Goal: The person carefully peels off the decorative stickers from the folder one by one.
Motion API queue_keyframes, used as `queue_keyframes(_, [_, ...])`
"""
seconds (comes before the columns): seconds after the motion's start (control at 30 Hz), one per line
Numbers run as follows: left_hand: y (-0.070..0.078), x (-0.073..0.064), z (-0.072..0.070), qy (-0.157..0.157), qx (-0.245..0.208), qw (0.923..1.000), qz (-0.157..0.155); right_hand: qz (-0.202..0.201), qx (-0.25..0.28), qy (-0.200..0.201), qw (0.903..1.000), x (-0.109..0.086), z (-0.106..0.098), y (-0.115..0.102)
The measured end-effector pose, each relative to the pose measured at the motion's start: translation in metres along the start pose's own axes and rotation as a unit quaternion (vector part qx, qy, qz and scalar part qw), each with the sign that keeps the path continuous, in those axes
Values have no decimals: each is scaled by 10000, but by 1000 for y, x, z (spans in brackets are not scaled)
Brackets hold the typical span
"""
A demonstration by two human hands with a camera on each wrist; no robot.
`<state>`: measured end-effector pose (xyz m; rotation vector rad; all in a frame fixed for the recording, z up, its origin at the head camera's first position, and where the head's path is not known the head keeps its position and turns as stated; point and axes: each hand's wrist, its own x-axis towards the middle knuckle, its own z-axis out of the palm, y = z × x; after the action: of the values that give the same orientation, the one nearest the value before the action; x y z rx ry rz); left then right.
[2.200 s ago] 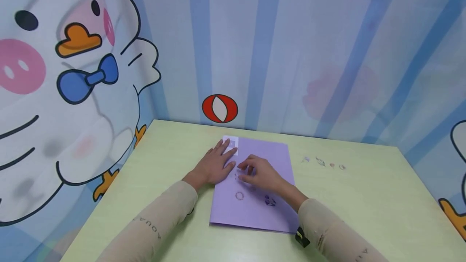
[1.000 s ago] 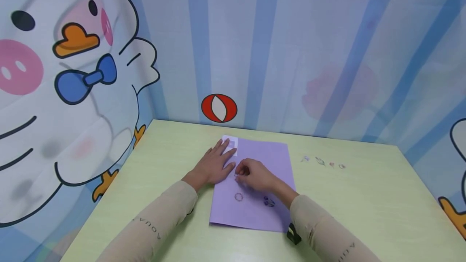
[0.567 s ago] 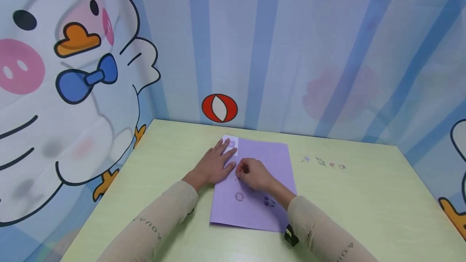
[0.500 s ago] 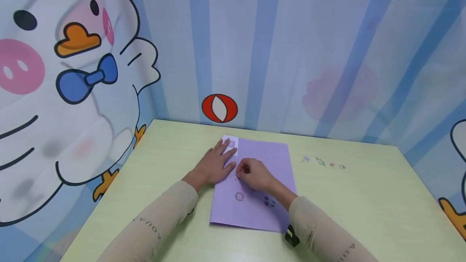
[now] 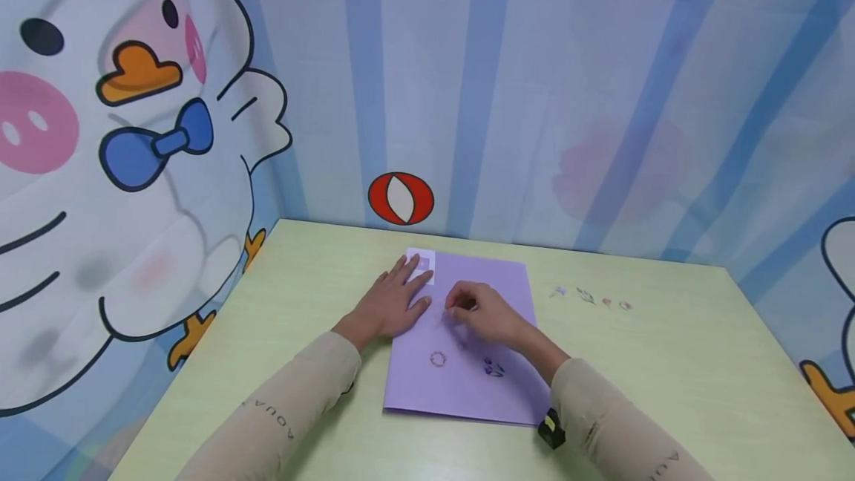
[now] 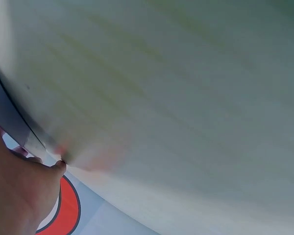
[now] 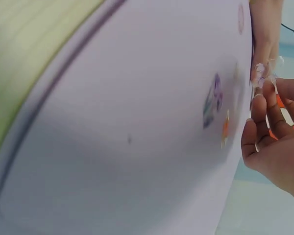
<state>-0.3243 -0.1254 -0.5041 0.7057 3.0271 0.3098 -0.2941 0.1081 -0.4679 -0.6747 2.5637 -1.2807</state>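
A purple folder (image 5: pixel 467 396) lies on the table with small printed stickers on it. My left hand (image 5: pixel 387 305) rests with spread fingers on its upper left side, partly over a white printed label (image 5: pixel 429 277). Above the folder's middle, my right hand (image 5: pixel 490 314) pinches a clear sticker (image 7: pixel 260 73) with a faint purple print between thumb and index finger. A wreath sticker (image 5: pixel 437 358) and a purple flower sticker (image 5: pixel 494 368) lie on the folder below the hands. In the right wrist view a small orange sticker (image 7: pixel 226 128) shows beside the purple flowers.
Several small flower stickers (image 5: pixel 586 295) lie in a row on the pale green table (image 5: pixel 668 362), right of the folder. A curtain (image 5: pixel 534 95) with a cartoon duck hangs behind the table's back edge.
My right hand has moved right, away from the left thumb, with the clear sticker now showing between its fingertips. The left hand and folder have stayed in place.
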Motion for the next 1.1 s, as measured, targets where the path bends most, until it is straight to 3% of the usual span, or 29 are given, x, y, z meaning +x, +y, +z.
queue_keyframes(0.3, [0,-1,0,-22,-19,10000,-51,181,427,513,9976,-9,-17,3])
queue_keyframes(0.6, [-1,0,3,-23,-69,9999,-134,182,601,678,9957,-11,-20,12])
queue_keyframes(1.1, [0,0,2,41,-72,10000,-45,216,-2,877,9959,-16,-31,21])
